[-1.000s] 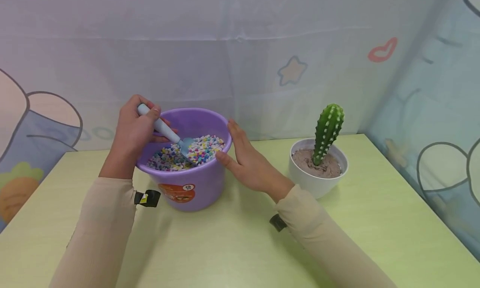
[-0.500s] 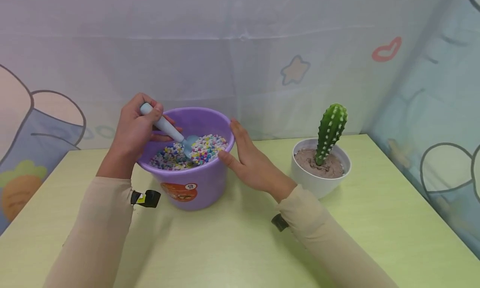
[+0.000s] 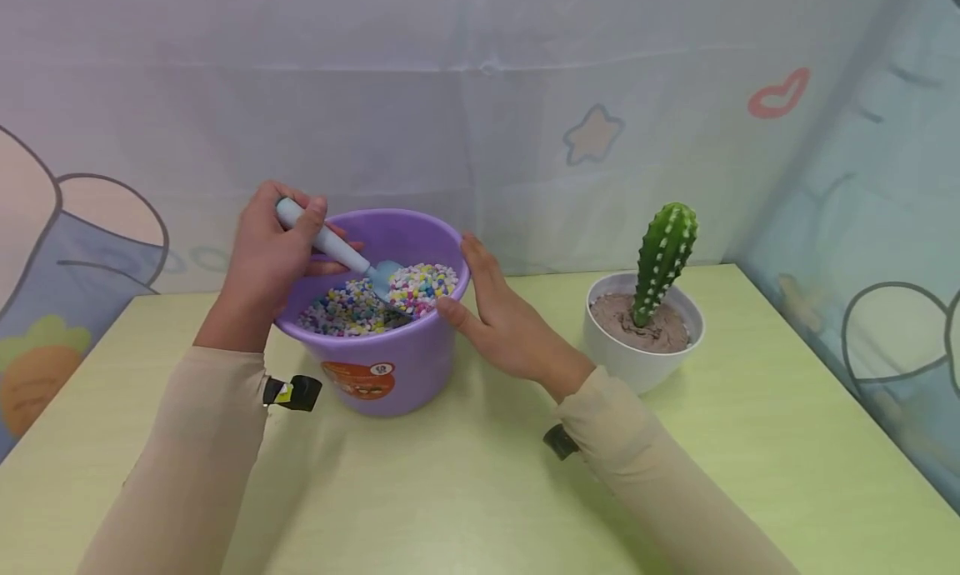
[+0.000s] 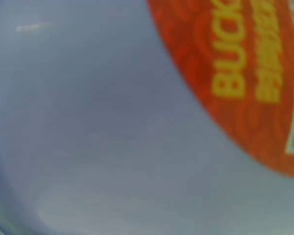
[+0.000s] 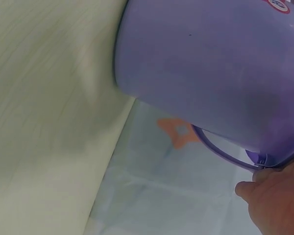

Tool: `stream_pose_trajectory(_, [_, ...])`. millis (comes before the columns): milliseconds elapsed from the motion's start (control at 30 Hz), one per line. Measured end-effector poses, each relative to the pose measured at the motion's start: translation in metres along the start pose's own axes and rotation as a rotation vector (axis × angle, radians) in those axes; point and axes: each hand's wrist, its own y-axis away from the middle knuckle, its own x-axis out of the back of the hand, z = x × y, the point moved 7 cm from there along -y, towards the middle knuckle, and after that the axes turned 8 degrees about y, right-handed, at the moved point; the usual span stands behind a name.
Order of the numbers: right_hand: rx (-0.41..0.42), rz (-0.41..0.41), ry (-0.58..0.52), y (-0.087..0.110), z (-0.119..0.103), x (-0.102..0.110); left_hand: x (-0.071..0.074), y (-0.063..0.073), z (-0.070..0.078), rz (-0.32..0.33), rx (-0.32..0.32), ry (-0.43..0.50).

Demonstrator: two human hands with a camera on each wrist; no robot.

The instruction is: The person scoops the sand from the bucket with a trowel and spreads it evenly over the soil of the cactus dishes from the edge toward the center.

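A purple bucket (image 3: 390,375) stands on the table, partly filled with small multicoloured pebbles (image 3: 348,308). My left hand (image 3: 270,250) grips the pale blue handle of a small shovel (image 3: 330,242), thumb along its top. The shovel's blade slants down inside the bucket, its tip under a heap of pebbles near the right wall. Straight fingers of my right hand (image 3: 510,329) rest against the right side of the rim, thumb at the front edge. The left wrist view is filled by the bucket's wall and orange label (image 4: 255,117).
A white pot (image 3: 637,371) with a green cactus (image 3: 666,262) in brown soil stands on the table (image 3: 450,492), right of my right hand. A printed cloth (image 3: 525,117) hangs close behind the bucket. The bucket's curved carrying handle (image 5: 220,152) hangs at its side in the right wrist view.
The shovel has shifted slightly right within the bucket, its blade further under the pebbles by the right wall. My right hand stays on the rim.
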Motion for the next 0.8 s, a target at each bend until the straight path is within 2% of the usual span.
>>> stream_pose_trajectory(233, [0.003,-0.001,-0.009,0.000,0.000,0.001,-0.014,0.005,0.009,-0.244,-0.116,0.013])
stream_pose_trajectory(333, [0.002,0.003,-0.013,0.000,0.000,0.001,-0.016,0.007,0.012,-0.297,-0.146,0.045])
stream_pose_trajectory(400, [0.003,0.006,-0.016,0.000,0.000,0.002,-0.016,0.008,0.013,-0.306,-0.153,0.055])
stream_pose_trajectory(467, [0.003,0.006,-0.018,0.000,-0.001,0.002,-0.016,0.007,0.012,-0.278,-0.147,0.037])
stream_pose_trajectory(533, [0.003,0.006,-0.016,0.000,-0.001,0.002,-0.014,0.006,0.010,-0.217,-0.115,0.000])
stream_pose_trajectory(667, [-0.003,0.003,-0.014,0.000,0.000,0.001,-0.008,0.003,0.001,-0.070,0.007,-0.141])
stream_pose_trajectory(733, [-0.006,0.003,-0.009,0.000,-0.001,0.001,-0.006,0.002,-0.002,-0.031,0.063,-0.206])
stream_pose_trajectory(800, [-0.006,0.002,-0.007,0.000,-0.001,0.001,-0.005,0.000,-0.004,-0.016,0.085,-0.250])
